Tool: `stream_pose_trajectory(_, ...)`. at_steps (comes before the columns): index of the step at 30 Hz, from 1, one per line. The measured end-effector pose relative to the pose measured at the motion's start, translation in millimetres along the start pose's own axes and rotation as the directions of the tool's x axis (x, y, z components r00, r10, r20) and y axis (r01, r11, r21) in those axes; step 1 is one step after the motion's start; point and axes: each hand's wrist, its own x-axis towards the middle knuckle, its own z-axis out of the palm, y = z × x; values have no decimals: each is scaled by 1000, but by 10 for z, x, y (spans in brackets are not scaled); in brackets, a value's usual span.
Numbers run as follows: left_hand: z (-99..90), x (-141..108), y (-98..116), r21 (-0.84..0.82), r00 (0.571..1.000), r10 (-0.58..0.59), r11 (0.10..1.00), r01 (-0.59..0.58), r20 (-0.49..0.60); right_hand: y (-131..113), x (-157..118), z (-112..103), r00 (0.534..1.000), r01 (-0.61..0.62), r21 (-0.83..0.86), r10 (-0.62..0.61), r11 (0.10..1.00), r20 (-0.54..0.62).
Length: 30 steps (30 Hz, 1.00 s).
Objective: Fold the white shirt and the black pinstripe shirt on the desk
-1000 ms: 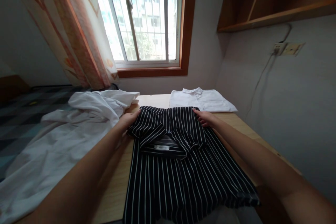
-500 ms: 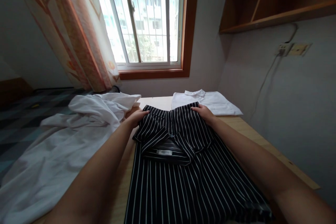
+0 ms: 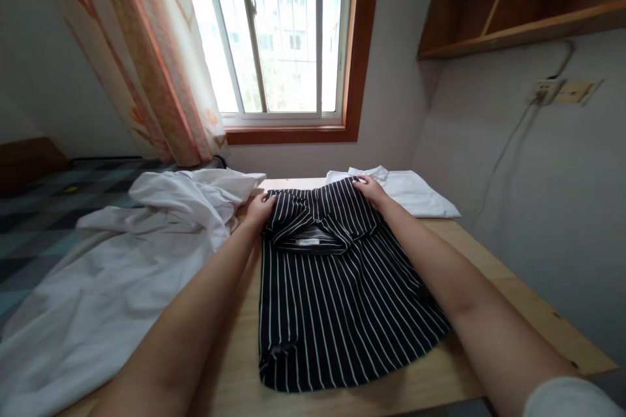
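A black shirt with white stripes (image 3: 337, 300) lies spread on the wooden table, its collar and pale neck label facing up near the far end. My left hand (image 3: 260, 208) pinches the shirt's far left corner. At the far right corner, my right hand (image 3: 372, 192) grips the cloth between thumb and fingers. The hem reaches toward the table's near edge, with a small crumple at its left. Just beyond my right hand is a folded white shirt (image 3: 415, 192).
Rumpled white cloth (image 3: 147, 260) covers the left side, beside a checked bed (image 3: 29, 228). The wooden table (image 3: 493, 280) extends right toward a wall with a socket (image 3: 548, 90) and cord. A window (image 3: 283, 39), curtain (image 3: 141, 45) and wall shelf (image 3: 518, 32) are beyond.
Both hands have drawn the striped shirt farther away toward the window. Its whole hem now shows on the table, and its far edge overlaps the folded white shirt more in view.
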Motion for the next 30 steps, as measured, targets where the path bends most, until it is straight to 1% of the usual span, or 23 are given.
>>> stream_pose_trajectory(3,-86,-58,-60,80,1000,-12,997,10,16,161,-115,-119,999,-19,-129,23,991,26)
stream_pose_trajectory(6,-183,-117,-80,221,999,-1,975,-11,53,244,-286,-274,998,-16,-227,29,974,56)
stream_pose_trajectory(8,-225,-161,-83,300,997,-17,954,-7,78,238,-411,-356,995,-77,-245,92,966,49)
stream_pose_trajectory(9,-237,-187,-83,307,995,-46,952,15,93,223,-473,-385,988,-132,-247,148,960,49)
stream_pose_trajectory(12,-237,-277,-68,192,972,-171,971,140,158,161,-645,-427,939,-310,-220,334,925,80)
stream_pose_trajectory(14,-219,-345,-31,114,955,-235,970,217,184,128,-738,-426,916,-359,-190,384,914,115)
stream_pose_trajectory(16,-201,-414,33,72,946,-275,961,267,171,102,-808,-412,919,-350,-140,368,926,141)
stream_pose_trajectory(19,-192,-530,164,-33,935,-305,948,315,183,52,-874,-404,940,-307,52,295,950,172)
stream_pose_trajectory(22,-216,-682,289,-209,918,-315,907,366,241,-28,-902,-474,944,-321,273,282,907,172)
stream_pose_trajectory(24,-249,-821,346,-291,908,-319,872,393,270,-84,-914,-583,941,-333,375,284,865,183)
stream_pose_trajectory(26,-296,-996,375,-333,894,-326,844,421,306,-125,-942,-730,944,-324,444,256,836,208)
stream_pose_trajectory(28,-356,-1199,384,-342,874,-335,823,454,352,-146,-1000,-895,947,-312,465,229,828,226)
stream_pose_trajectory(30,-428,-1405,383,-329,850,-339,813,480,403,-152,-1091,-1056,946,-309,450,222,838,235)
